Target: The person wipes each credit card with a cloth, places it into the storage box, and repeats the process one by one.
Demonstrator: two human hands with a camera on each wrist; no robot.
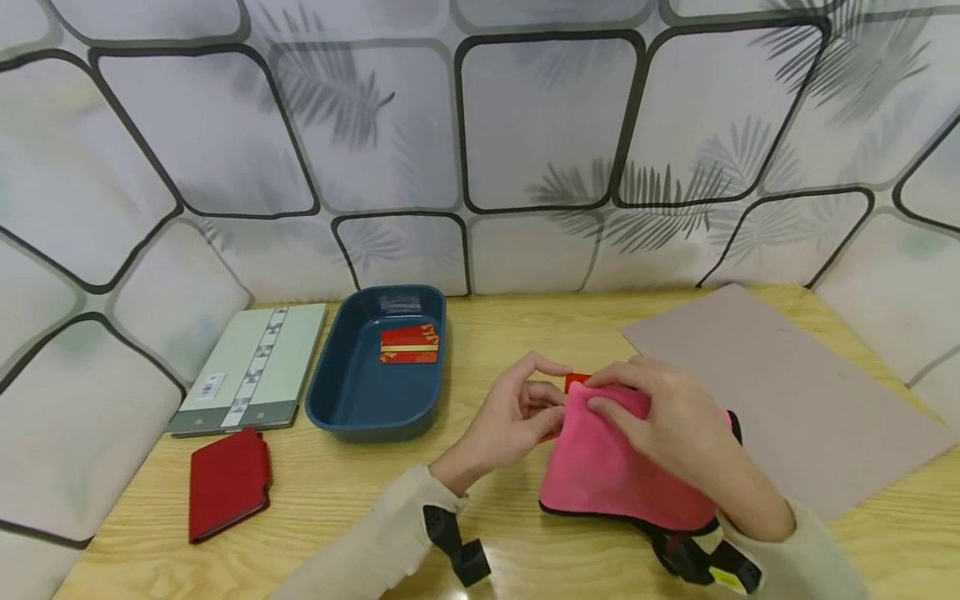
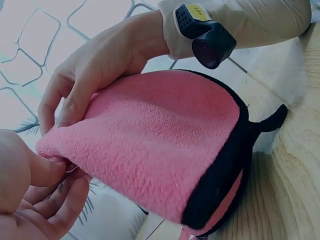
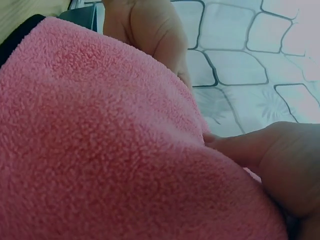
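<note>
A fluffy pink cloth point(image 1: 626, 467) with black edging is held up between both hands, a black loop at its border point(image 2: 272, 120). My left hand point(image 1: 517, 412) pinches its left corner, thumb in front and fingers curled behind, as the left wrist view shows. The right hand point(image 1: 675, 417) grips the top edge between thumb and fingers; in the right wrist view its thumb point(image 3: 240, 147) presses into the pile. Behind the cloth, a small red piece point(image 1: 574, 379) peeks out at the hands; most of it is hidden.
A dark blue tray point(image 1: 337, 367) stands left of the hands with a red and gold card point(image 1: 409, 350) in it. Farther left lie a pale green notebook point(image 1: 300, 342) and a red wallet-like cover point(image 1: 227, 487). A grey sheet point(image 1: 795, 392) covers the table's right side.
</note>
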